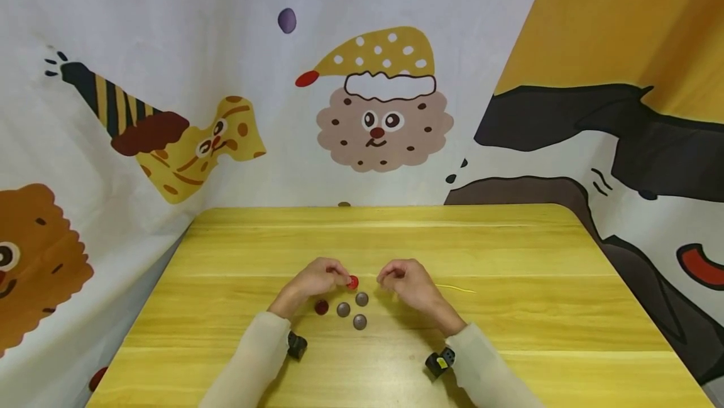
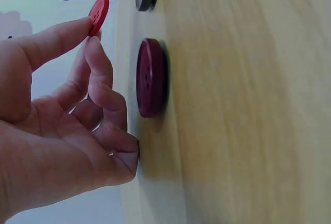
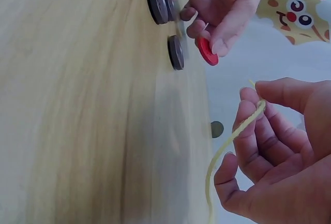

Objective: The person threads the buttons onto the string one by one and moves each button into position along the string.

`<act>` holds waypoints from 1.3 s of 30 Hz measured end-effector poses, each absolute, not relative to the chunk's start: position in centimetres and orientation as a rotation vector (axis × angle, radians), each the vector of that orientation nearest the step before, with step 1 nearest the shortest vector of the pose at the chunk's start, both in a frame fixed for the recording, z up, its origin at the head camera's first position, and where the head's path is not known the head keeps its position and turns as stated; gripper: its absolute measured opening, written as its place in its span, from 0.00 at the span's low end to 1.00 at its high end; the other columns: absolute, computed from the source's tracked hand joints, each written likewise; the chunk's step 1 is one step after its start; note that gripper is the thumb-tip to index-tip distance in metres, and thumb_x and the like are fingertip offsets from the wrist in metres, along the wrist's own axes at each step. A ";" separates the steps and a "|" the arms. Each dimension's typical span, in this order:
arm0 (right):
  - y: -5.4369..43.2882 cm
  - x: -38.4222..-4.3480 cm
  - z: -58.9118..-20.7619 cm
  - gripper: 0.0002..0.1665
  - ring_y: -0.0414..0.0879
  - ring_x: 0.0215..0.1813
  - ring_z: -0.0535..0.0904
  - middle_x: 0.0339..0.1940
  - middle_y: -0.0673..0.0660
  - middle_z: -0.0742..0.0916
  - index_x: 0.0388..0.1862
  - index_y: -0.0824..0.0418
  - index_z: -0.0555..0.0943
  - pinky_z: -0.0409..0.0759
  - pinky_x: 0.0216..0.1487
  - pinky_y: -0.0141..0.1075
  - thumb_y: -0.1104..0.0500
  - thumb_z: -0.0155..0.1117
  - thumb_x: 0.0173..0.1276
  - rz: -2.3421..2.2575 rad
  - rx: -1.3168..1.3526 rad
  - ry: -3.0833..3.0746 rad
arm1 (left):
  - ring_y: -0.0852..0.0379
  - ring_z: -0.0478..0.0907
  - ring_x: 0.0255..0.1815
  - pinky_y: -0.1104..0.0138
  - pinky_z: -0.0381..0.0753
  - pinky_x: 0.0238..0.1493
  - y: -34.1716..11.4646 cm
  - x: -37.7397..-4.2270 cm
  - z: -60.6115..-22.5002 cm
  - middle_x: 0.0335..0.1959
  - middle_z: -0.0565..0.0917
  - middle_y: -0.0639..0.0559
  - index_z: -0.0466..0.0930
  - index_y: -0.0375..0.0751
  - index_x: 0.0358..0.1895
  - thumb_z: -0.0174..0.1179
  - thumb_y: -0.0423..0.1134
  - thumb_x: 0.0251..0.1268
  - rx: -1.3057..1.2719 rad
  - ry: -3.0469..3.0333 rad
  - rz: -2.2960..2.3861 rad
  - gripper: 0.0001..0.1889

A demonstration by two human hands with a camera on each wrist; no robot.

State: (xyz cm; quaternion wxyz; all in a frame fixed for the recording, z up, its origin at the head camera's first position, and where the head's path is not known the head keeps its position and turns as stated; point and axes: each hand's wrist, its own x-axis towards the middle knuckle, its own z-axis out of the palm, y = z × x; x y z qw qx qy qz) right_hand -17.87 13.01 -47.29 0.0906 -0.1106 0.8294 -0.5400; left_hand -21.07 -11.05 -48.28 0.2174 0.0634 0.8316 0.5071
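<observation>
A bright red button (image 1: 353, 282) with small holes is pinched at its edge between the thumb and fingers of my left hand (image 1: 319, 278), raised over the table. My right hand (image 1: 411, 282) pinches a yellow string (image 3: 222, 149) near one end. A short tip of the string pokes past the thumb in the right wrist view, while the rest trails behind the hand onto the table. The two hands face each other with a small gap between button and string tip. Close below the left hand lies a dark red button (image 2: 150, 78).
Three grey-brown buttons (image 1: 343, 310) lie on the wooden table (image 1: 509, 244) between the hands, toward the wearer. A printed cloth (image 1: 254, 49) with cartoon figures hangs behind and beside the table. Black wrist cameras (image 1: 296, 346) sit under both sleeves.
</observation>
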 end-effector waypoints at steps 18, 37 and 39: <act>13.4 -17.7 -46.6 0.04 0.56 0.37 0.82 0.37 0.62 0.87 0.39 0.67 0.84 0.77 0.31 0.34 0.69 0.64 0.66 -1.642 -0.315 2.470 | 0.54 0.69 0.25 0.64 0.70 0.28 -9.9 -20.3 -47.5 0.30 0.80 0.42 0.83 0.40 0.36 0.64 0.39 0.67 0.146 2.302 1.536 0.06; 13.1 -17.3 -45.9 0.03 0.46 0.34 0.79 0.34 0.58 0.87 0.37 0.64 0.84 0.76 0.34 0.33 0.67 0.64 0.67 -1.608 -0.388 2.483 | 0.58 0.64 0.20 0.65 0.67 0.24 -8.5 -19.4 -46.5 0.37 0.81 0.37 0.83 0.42 0.37 0.66 0.44 0.66 0.091 2.285 1.626 0.09; 13.0 -17.3 -46.0 0.03 0.46 0.35 0.79 0.34 0.58 0.87 0.37 0.64 0.84 0.76 0.34 0.33 0.66 0.64 0.66 -1.605 -0.377 2.488 | 0.58 0.64 0.20 0.66 0.66 0.24 -8.5 -19.4 -46.5 0.38 0.82 0.37 0.83 0.42 0.38 0.65 0.44 0.66 0.101 2.287 1.627 0.08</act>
